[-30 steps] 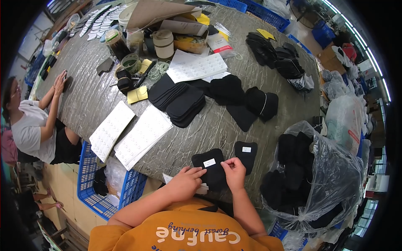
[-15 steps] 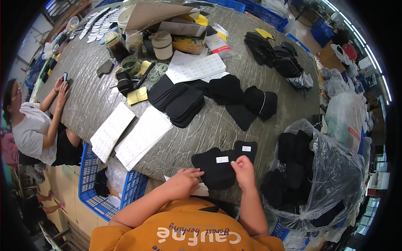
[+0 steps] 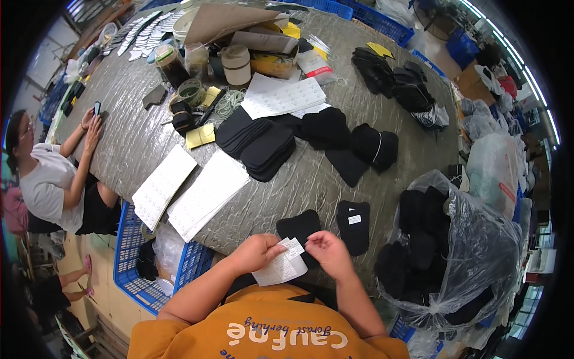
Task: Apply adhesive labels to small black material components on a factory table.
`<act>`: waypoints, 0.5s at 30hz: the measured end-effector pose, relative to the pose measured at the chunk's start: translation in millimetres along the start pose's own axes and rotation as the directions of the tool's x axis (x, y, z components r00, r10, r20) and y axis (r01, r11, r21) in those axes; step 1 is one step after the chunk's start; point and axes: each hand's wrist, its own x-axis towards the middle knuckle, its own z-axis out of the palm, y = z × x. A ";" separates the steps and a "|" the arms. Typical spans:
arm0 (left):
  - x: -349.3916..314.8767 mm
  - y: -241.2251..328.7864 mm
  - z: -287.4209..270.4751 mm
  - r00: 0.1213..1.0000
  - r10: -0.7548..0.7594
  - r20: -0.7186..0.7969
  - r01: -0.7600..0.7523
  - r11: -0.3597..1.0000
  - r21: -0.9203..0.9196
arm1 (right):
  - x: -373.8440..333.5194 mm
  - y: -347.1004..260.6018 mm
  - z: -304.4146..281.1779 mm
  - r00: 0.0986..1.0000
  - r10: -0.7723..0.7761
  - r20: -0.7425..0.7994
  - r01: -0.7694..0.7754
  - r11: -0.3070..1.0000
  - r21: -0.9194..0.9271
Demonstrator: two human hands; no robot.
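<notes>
One printed white sheet (image 3: 280, 270) is bunched in your left grip (image 3: 261, 251), thin and slightly bowed, with a narrow printed strip standing at its upper right corner. That grip is closed on the sheet's upper left part. Your right grip (image 3: 308, 244) sits just beside the strip, fingers curled; you cannot tell from here whether they pinch anything. The sheet is in front of your chest, over the near part of a flat black piece (image 3: 298, 225). To its right lies a second black piece (image 3: 354, 241), rounded and slightly waisted, with a white label (image 3: 355, 219) on it.

Your bench (image 3: 266, 207) is grey-brown under a wrinkled, shiny cover, carrying stacked black pads (image 3: 265, 157) and two piles of printed sheets at left. A clear plastic bag (image 3: 472, 251) of black pieces stands at your right, a blue crate (image 3: 128, 263) at your left, and beyond it a seated person (image 3: 51, 179) holds a phone (image 3: 97, 107).

Your sheet's strip end points away from you; its long axis is hard to tell behind your fingers. The labelled piece's long axis runs away from you.
</notes>
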 end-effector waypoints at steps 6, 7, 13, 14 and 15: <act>-8.4 -3.7 5.1 0.998 0.047 -0.051 -0.045 0.998 0.043 | -11.5 25.5 21.0 0.996 0.089 0.013 -0.088 0.996 -0.010; -9.8 -3.1 7.2 0.997 0.043 -0.056 -0.040 0.998 0.040 | -12.6 26.0 24.0 0.998 0.069 -0.004 -0.068 0.997 0.028; -13.9 6.1 16.0 0.985 -0.040 -0.168 0.037 0.999 -0.016 | -17.6 21.2 23.7 0.988 0.154 0.005 -0.154 0.988 0.024; -14.2 5.3 16.7 0.982 -0.086 -0.169 0.090 0.996 0.017 | -20.1 13.1 25.5 0.999 -0.041 0.032 0.047 0.981 -0.190; -14.3 4.5 17.4 0.976 -0.133 -0.170 0.143 0.988 0.049 | -21.1 5.7 27.3 0.969 -0.225 0.100 0.247 0.889 -0.385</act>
